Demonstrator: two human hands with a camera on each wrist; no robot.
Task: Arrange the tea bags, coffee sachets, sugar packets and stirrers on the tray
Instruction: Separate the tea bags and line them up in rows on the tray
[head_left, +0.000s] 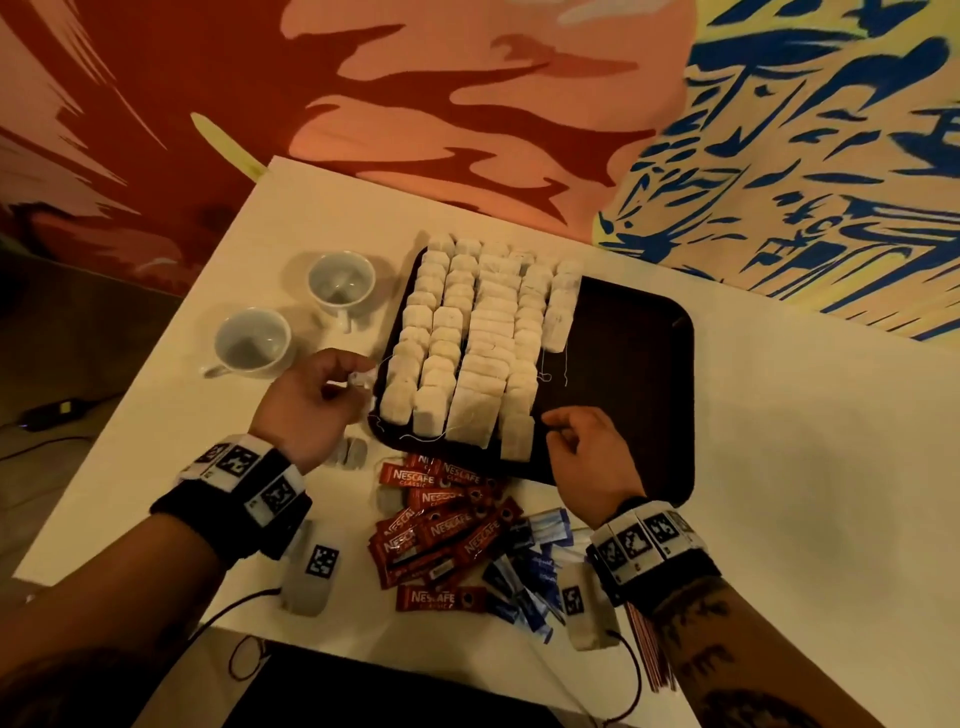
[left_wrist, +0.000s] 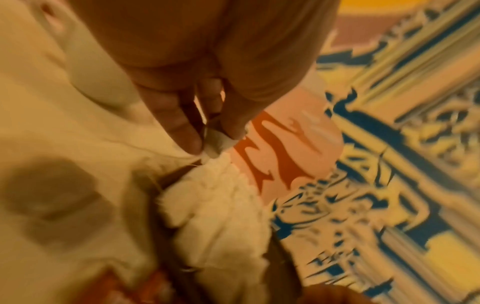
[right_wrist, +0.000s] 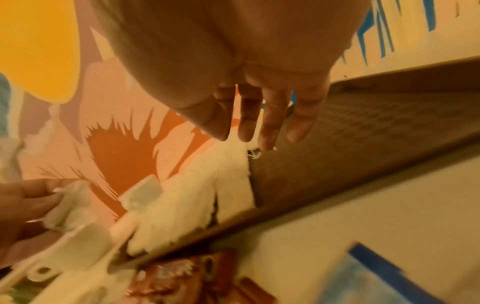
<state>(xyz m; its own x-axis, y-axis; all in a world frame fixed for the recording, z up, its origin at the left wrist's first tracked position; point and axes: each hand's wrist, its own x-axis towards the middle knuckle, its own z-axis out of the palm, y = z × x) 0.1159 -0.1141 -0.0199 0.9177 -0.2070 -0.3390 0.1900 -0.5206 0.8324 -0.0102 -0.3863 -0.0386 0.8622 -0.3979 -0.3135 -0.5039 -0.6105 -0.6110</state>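
Here, both hands hover at the near end of a dark tray (head_left: 634, 332) half filled with tea bags (head_left: 467, 338).

The left hand (head_left: 306, 400) sits just off the tray's left rim, palm turned inward, thumb and fingers (left_wrist: 182, 127) pinching one small loose tea bag (head_left: 362, 378). The right hand (head_left: 589, 447) hangs over the tray's near edge beside the last row of bags, fingers (right_wrist: 270, 123) loosely spread and pointing down, holding nothing. Both forearms reach in from the near side of the white surface (head_left: 779, 467). Red coffee sachets (head_left: 441, 530) and blue sugar packets (head_left: 530, 566) lie heaped on the surface between the wrists, and stirrers (head_left: 652, 660) lie by the right forearm. Two white cups (head_left: 296, 317) stand left of the tray.
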